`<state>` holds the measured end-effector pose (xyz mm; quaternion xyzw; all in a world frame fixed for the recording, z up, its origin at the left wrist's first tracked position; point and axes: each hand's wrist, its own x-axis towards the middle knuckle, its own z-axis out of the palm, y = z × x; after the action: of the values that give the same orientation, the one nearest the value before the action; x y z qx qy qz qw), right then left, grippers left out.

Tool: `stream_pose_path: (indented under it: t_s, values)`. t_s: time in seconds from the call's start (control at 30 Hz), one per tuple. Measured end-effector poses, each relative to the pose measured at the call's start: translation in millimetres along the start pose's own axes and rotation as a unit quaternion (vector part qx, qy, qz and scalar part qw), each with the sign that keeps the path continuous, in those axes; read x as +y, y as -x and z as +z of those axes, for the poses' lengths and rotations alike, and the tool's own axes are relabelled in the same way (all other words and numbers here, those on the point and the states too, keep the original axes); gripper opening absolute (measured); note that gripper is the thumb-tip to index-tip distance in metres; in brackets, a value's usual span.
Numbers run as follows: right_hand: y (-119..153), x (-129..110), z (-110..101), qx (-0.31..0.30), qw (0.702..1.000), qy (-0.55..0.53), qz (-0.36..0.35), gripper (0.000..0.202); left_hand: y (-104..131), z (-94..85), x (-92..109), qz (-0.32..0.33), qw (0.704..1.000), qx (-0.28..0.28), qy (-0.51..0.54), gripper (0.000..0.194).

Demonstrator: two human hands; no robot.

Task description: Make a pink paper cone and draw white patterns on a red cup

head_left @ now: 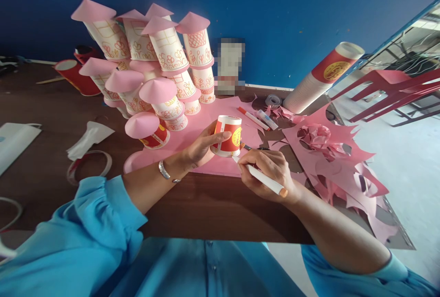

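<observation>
Near the middle of the view, my left hand [202, 145] holds a small red and white paper cup [229, 134] with a yellow emblem, its fingers behind and thumb across the front. My right hand [266, 171] grips a white marker [263, 178] with an orange end; its tip is at the cup's lower edge. Behind my left hand stand several cup towers [169, 49] with pink cone roofs and orange drawings of flowers and windows. A red cup with a pink roof [156, 135] stands nearest to my left forearm.
Pink paper scraps [330, 164] lie at the right, and a leaning stack of paper cups [309, 88] stands behind them. Two markers [254, 119] and a tape roll [273, 100] are beyond my right hand. A tape ring [89, 168] lies at the left on the dark table [220, 210].
</observation>
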<state>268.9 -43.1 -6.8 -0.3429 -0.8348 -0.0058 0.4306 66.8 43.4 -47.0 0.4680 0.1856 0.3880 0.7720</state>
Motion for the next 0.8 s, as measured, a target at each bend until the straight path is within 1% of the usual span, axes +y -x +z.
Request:
stream_pose_path:
  t_s: [0.2,0.3,0.43,0.57,0.67,0.8]
  values:
    - [-0.8,-0.8,0.0,0.000,1.000,-0.007,0.001,0.017,-0.4,0.5,0.1,-0.011,1.000,0.016,0.011,0.038]
    - [-2.7,-2.1,-1.2,0.024,1.000,-0.018,-0.007,0.019,-1.2,0.8,1.0,-0.022,0.999,0.023,0.025,0.042]
    - [-5.0,-2.5,-3.1,0.057,0.998,-0.006,-0.012,0.020,-2.8,1.0,0.4,-0.009,0.998,0.041,0.055,0.043]
    - [-5.0,-1.7,-2.0,0.057,0.998,-0.005,-0.014,0.019,-3.8,1.0,-1.4,-0.006,0.996,0.052,0.079,0.049]
    - [-3.5,-1.9,0.3,0.056,0.998,-0.011,-0.016,0.017,-3.0,1.5,-1.1,-0.010,0.997,0.041,0.060,0.054]
    - [-1.5,-2.9,2.7,0.051,0.998,-0.020,-0.017,0.019,-0.4,3.8,2.0,-0.019,0.999,0.035,0.037,0.044]
